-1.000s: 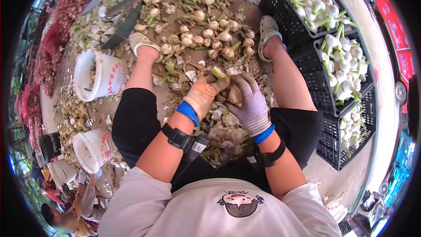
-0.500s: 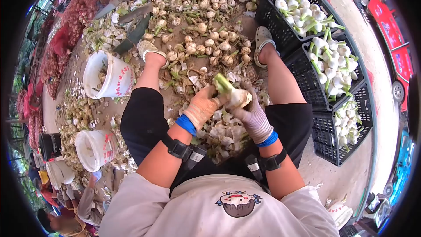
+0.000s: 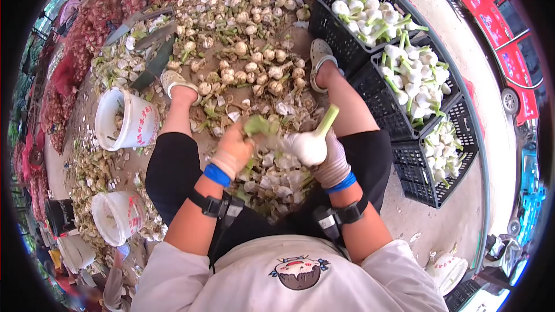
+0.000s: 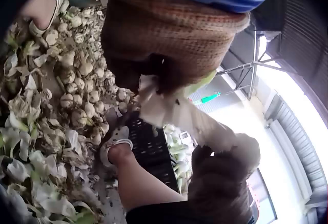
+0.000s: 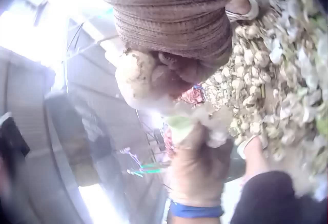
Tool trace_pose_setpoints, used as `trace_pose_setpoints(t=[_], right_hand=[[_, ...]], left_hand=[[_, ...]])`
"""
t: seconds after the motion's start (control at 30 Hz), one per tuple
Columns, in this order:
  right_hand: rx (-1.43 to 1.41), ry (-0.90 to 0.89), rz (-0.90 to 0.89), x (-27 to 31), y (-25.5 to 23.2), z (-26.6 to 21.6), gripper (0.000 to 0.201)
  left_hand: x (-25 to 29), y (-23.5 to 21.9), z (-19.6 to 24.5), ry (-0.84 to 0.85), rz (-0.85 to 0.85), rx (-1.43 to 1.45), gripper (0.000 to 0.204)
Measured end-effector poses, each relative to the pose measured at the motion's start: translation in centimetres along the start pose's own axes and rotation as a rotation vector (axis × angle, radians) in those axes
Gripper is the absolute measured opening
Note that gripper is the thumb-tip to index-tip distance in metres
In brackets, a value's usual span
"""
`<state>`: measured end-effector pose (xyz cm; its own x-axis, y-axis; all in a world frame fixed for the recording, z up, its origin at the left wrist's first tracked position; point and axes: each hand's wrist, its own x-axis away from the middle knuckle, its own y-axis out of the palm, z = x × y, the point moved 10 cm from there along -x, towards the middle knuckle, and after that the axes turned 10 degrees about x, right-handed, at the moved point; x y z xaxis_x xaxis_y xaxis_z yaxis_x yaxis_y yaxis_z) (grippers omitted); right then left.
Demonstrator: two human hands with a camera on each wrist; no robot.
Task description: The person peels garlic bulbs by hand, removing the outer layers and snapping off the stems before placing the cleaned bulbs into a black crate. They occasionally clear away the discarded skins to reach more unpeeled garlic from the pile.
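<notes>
In the head view my gloved right hand (image 3: 334, 160) grips a white garlic bulb (image 3: 309, 149) whose green stem points up and away. My gloved left hand (image 3: 233, 145), to the left of it, pinches a blurred strip of green and pale garlic skin (image 3: 260, 127). The left wrist view has the skin (image 4: 169, 108) stretching from the left fingers toward the bulb (image 4: 245, 149). In the right wrist view the bulb's root end (image 5: 134, 75) shows beside the curled right fingers. Peeled skins (image 3: 277, 179) lie heaped between the legs.
Unpeeled garlic bulbs (image 3: 248, 69) cover the ground ahead. Black crates (image 3: 370, 104) of cleaned garlic stand along the right. White buckets (image 3: 136, 121) are on the left, with red mesh sacks (image 3: 72, 81) beyond them. A red vehicle (image 3: 503, 46) is at far right.
The hands have moved apart, the left one drawing a strip of skin away to the left. The bulb has turned stem outward and now shows clean white in the right hand.
</notes>
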<state>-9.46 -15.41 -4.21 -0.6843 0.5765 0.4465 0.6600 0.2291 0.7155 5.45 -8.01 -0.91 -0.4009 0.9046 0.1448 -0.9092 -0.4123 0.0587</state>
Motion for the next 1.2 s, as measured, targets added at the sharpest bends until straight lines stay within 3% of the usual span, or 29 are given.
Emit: trace_pose_setpoints(t=[0.03, 0.1, 0.13, 0.17, 0.23, 0.27, 0.3, 0.33, 0.37, 0.43, 0.5, 0.57, 0.63, 0.67, 0.7, 0.73, 0.8, 0.83, 0.87, 0.9, 0.93, 0.97, 1.0, 1.03, 1.1, 1.13, 1.17, 1.2], right_hand=[[-0.153, 0.197, -0.204, 0.7, 1.7, 0.7, 0.055], [0.036, 0.222, -0.346, 1.2, 2.6, 0.0, 0.060], [0.372, 0.133, -0.063, 0.2, 0.4, 0.5, 0.057], [0.596, 0.040, 0.015, 0.3, 1.0, -0.4, 0.047], [0.277, 0.042, 0.060, -1.7, -1.5, 1.1, 0.033], [0.111, 0.118, 0.171, -1.5, -1.8, 1.0, 0.030], [-0.056, 0.191, 0.279, -1.0, -2.1, 0.9, 0.026], [-0.243, 0.213, 0.219, -1.1, -1.8, 0.9, 0.026], [-0.246, 0.219, 0.222, -1.3, -2.0, 0.9, 0.026], [-0.299, 0.271, 0.118, -2.2, -0.8, 1.0, 0.030], [-0.327, 0.301, 0.129, -3.2, -0.4, 0.8, 0.034], [-0.096, 0.309, 0.279, -3.4, -1.0, -0.2, 0.036], [0.181, 0.335, 0.085, -6.2, -2.4, -0.4, 0.037], [0.167, 0.257, -0.051, -6.7, -1.3, -1.0, 0.037], [0.148, 0.178, -0.182, -6.8, 0.3, -1.7, 0.037], [0.145, 0.192, -0.172, -7.3, 0.6, -1.9, 0.037], [0.022, 0.402, 0.235, -8.0, -0.7, -1.4, 0.039], [0.023, 0.411, 0.242, -8.6, -1.2, -1.4, 0.039], [0.235, 0.312, 0.209, -9.7, -1.9, -2.7, 0.037], [0.445, 0.211, 0.171, -10.9, -2.5, -4.1, 0.035], [0.222, 0.193, 0.169, -13.8, -5.8, -3.3, 0.026], [0.100, 0.295, 0.478, -10.9, -2.6, -5.2, 0.026], [-0.106, 0.154, 0.450, -13.8, -4.4, -7.1, 0.028], [-0.112, 0.065, 0.350, -14.8, -4.5, -10.2, 0.030], [-0.233, -0.267, -0.171, -16.9, -3.5, -19.4, 0.039], [-0.529, -0.225, -0.155, -15.6, -1.5, -20.3, 0.044], [-0.547, -0.190, -0.183, -13.9, 0.4, -20.4, 0.048], [-0.363, -0.263, -0.147, -14.6, -0.8, -20.3, 0.045]], left_hand=[[0.2, -1.5, -0.4, -0.019, 0.150, -0.014, 0.026], [0.6, 0.3, 1.2, -0.157, 0.186, 0.529, 0.023], [1.3, 1.3, 4.3, 0.068, -0.004, -0.035, 0.023], [1.4, 3.0, 4.8, 0.214, -0.169, 0.057, 0.025], [0.7, 3.5, -3.2, -0.372, 0.099, 1.009, 0.029], [1.4, 3.6, -2.8, -0.376, 0.102, 1.012, 0.029], [2.1, 3.1, 0.5, -0.141, 0.000, 0.497, 0.031], [2.8, 3.7, 3.2, 0.088, -0.098, -0.023, 0.033], [2.7, 3.3, 2.0, 0.081, -0.096, -0.024, 0.033], [5.3, 8.7, -3.7, -0.635, -0.565, 1.148, 0.034], [6.0, 10.6, -3.6, -0.227, -0.833, 0.165, 0.043], [3.0, 8.5, -6.2, -0.220, -0.525, -0.442, 0.053], [-0.5, 4.4, -3.8, -0.136, -0.066, -0.762, 0.044], [-2.1, 4.1, -3.6, -0.146, -0.063, -0.758, 0.044], [-3.7, 4.2, -0.7, 0.132, 0.002, -0.648, 0.040], [-4.0, 4.0, 1.9, 0.403, 0.066, -0.527, 0.037], [-5.0, 4.1, 0.9, 0.361, 0.007, -0.602, 0.028], [-5.6, 4.6, 0.3, 0.335, -0.053, -0.680, 0.022], [-6.2, 5.4, -1.7, 0.169, -0.210, -0.706, 0.026], [-6.4, 5.5, -1.3, 0.161, -0.208, -0.703, 0.026], [-6.3, 6.6, -1.8, 0.075, -0.325, -0.676, 0.027], [-6.2, 7.3, -2.7, -0.010, -0.439, -0.649, 0.028], [-6.5, 7.1, -4.9, -0.111, -0.499, -0.627, 0.036], [-7.3, 6.5, -5.9, -0.117, -0.494, -0.632, 0.036], [-10.9, 2.3, -7.0, -0.047, -0.215, -0.933, 0.043], [-13.4, -1.2, -10.5, -0.153, -0.104, -1.125, 0.047], [-15.6, -4.9, -12.9, -0.258, 0.007, -1.312, 0.054], [-17.0, -6.6, -11.4, -0.216, 0.090, -1.420, 0.048]])
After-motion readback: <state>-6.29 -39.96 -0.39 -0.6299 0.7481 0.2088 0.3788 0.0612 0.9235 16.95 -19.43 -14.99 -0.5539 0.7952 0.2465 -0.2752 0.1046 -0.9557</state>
